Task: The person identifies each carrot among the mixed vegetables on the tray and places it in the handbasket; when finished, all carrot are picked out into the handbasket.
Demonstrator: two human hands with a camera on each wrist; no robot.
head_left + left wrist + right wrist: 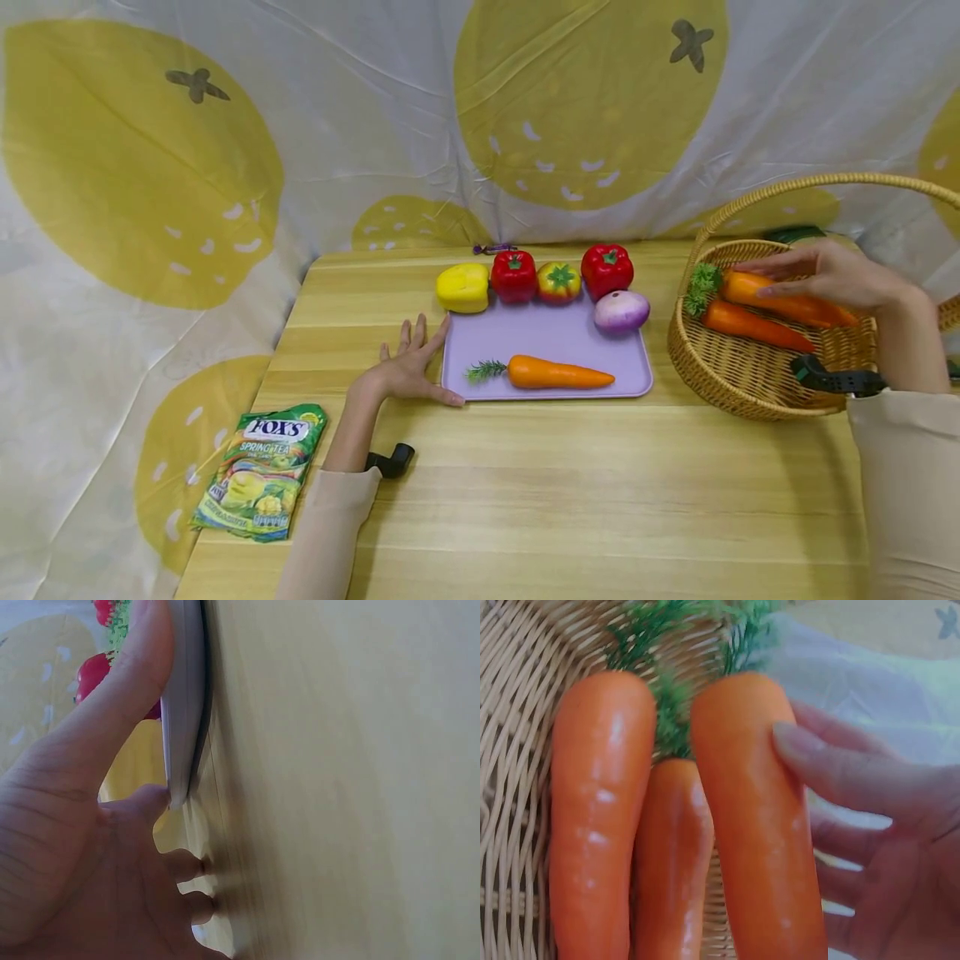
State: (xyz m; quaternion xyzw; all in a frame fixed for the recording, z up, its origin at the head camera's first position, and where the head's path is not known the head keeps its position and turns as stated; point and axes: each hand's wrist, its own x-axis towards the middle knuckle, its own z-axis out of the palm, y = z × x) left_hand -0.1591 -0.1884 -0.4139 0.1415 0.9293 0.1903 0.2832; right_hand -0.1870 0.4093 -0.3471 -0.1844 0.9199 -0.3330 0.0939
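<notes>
My right hand (847,279) is over the wicker basket (693,367), pinching an orange carrot (757,817) between thumb and fingers near its leafy end. Two more carrots lie beside it: a carrot (600,810) at the left of the right wrist view and a darker carrot (673,855) between them. On the table my left hand (405,371) spreads its fingers at the left edge of a light purple tray (495,333), thumb by the near corner. Another carrot (558,372) lies across the tray's front, its green top pointing left.
Along the tray's back sit a yellow pepper (462,288), two red peppers (513,277), a red-yellow tomato-like vegetable (558,283) and a purple-white onion (622,312). A green candy bag (262,471) lies at the table's left edge. The basket's tall handle (817,179) arches up behind my right hand.
</notes>
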